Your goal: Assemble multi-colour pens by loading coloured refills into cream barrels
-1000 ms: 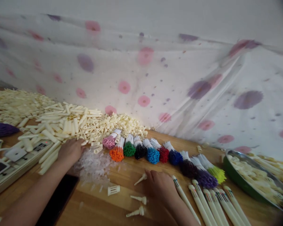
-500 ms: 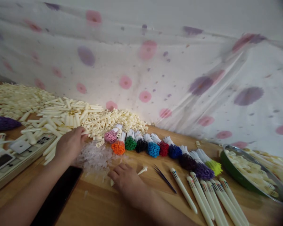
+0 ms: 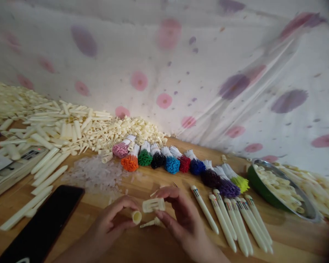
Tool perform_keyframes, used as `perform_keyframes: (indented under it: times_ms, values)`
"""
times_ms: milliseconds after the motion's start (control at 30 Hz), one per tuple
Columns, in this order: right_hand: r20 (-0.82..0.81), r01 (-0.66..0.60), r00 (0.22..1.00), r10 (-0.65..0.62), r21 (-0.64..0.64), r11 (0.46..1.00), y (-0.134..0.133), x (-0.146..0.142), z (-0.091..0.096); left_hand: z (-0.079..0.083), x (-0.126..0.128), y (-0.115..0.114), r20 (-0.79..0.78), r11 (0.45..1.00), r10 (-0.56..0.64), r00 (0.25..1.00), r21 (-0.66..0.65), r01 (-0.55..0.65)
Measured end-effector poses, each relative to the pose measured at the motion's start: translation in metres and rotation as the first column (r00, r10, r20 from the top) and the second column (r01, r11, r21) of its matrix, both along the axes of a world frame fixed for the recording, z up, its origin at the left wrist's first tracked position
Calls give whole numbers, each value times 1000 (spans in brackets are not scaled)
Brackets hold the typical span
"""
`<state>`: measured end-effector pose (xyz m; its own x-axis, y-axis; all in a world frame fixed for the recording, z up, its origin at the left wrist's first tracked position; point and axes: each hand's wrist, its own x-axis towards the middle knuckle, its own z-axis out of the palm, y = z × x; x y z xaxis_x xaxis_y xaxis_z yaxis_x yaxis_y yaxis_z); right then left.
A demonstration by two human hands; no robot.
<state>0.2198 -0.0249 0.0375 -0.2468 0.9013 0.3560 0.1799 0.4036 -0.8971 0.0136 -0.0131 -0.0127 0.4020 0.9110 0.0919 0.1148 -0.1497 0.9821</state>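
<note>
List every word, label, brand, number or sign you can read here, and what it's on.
No text is readable.
Power strip: any marking too blurred to read.
Phone: no text visible.
Hollow tube in the left hand, slotted piece in the right hand: no lettering visible.

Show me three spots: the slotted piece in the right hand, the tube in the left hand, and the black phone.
Slotted piece [image 3: 153,205]: head view, middle of its side.
Tube [image 3: 136,217]: head view, its open end.
Phone [image 3: 42,223]: head view, middle of its dark upper face.
</note>
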Motion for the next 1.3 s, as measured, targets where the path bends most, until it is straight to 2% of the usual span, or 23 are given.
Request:
perform_keyframes:
  times_ms: [67, 133, 400, 500, 600, 667, 700, 800, 867, 900, 933, 1000, 1100, 1133, 1233, 1300]
  values:
    - [127, -53, 991, 47, 47, 997, -4, -1, 2, -7, -1, 2, 86, 1000, 3, 996, -8, -2]
    - [224, -84, 972, 67, 66, 994, -5, -1, 2, -11, -4, 3, 89, 1000, 14, 996, -27, -12]
    - [360, -80, 932, 47, 77, 994, 1, -1, -10, 1, -11, 4, -113, 999, 31, 993, -28, -34]
    - [374, -58, 927, 38, 42, 997, 3, -1, -10, 5, -10, 1, -134, 995, -18, 991, -102, 4]
    - [350, -40, 936, 27, 32, 999, 5, -1, -12, 7, -5, -3, -98, 965, -44, 994, -261, 17]
    - [345, -43, 938, 27, 39, 998, 7, -1, -15, 9, -2, -4, -35, 905, -24, 999, -424, 7]
    - [345, -51, 938, 34, 39, 998, 7, -1, -16, 12, -1, -4, -6, 858, -15, 1000, -514, 9]
    - [319, -95, 944, 88, 7, 995, 8, -1, -17, 21, 0, -4, 74, 656, -25, 997, -751, 72]
    - [291, -121, 949, 123, -23, 992, 9, -1, -16, 27, 0, -3, 146, 538, -5, 989, -834, 125]
    - [288, -126, 949, 131, -35, 991, 10, -2, -16, 28, 0, -3, 177, 498, 6, 984, -854, 150]
    - [301, -123, 945, 131, -43, 991, 10, -2, -15, 29, 0, -3, 196, 481, 12, 981, -861, 166]
    - [367, -95, 924, 109, -55, 994, 12, -3, -15, 26, 2, -4, 205, 497, -4, 979, -849, 180]
    - [511, -35, 856, 77, -93, 995, 13, -2, -15, 21, 5, -6, 180, 572, -58, 982, -800, 181]
    - [538, -28, 839, 84, -112, 993, 13, -1, -14, 21, 6, -6, 174, 582, -68, 982, -793, 181]
    - [490, -91, 856, 163, -167, 982, 14, 3, -10, 23, 6, -7, 132, 565, -40, 990, -814, 131]
    - [400, -166, 885, 239, -209, 964, 15, 6, -9, 26, 6, -6, 70, 610, -57, 996, -787, 90]
